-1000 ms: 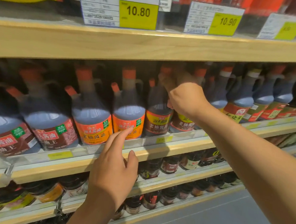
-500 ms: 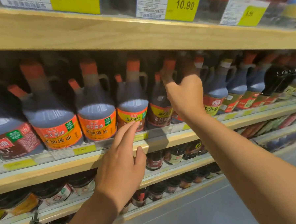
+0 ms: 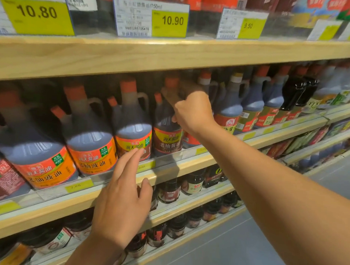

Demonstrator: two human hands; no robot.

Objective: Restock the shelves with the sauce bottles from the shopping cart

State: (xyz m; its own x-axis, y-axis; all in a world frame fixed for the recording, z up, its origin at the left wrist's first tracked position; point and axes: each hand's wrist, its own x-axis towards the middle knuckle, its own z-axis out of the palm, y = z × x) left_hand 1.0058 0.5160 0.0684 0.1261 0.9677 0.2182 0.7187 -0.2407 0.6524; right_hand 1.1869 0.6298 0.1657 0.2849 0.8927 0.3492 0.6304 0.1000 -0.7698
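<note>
The middle shelf [image 3: 209, 157] carries a row of dark sauce bottles with orange caps. My right hand [image 3: 191, 111] reaches in among them, its fingers curled round the upper part of a sauce bottle [image 3: 190, 140]. That bottle is mostly hidden behind the hand; only its red-labelled base shows. Just left of it stands a dark bottle with a yellow-and-brown label [image 3: 166, 138]. My left hand [image 3: 124, 200] is open with straight fingers. Its fingertips lie against the front of a handled bottle with an orange-and-brown label [image 3: 132, 133]. No shopping cart is in view.
Big handled jugs with orange labels [image 3: 92, 148] fill the shelf's left part. More bottles [image 3: 252, 108] stand to the right. The upper wooden shelf [image 3: 174, 57] overhangs with yellow price tags [image 3: 170, 20]. Small dark bottles [image 3: 189, 183] line the lower shelves. Grey floor [image 3: 265, 248] lies at bottom right.
The view has drifted right along the shelf. My right hand stays on the same bottle, and my left hand's fingertips have risen from the shelf edge to the bottle's label.
</note>
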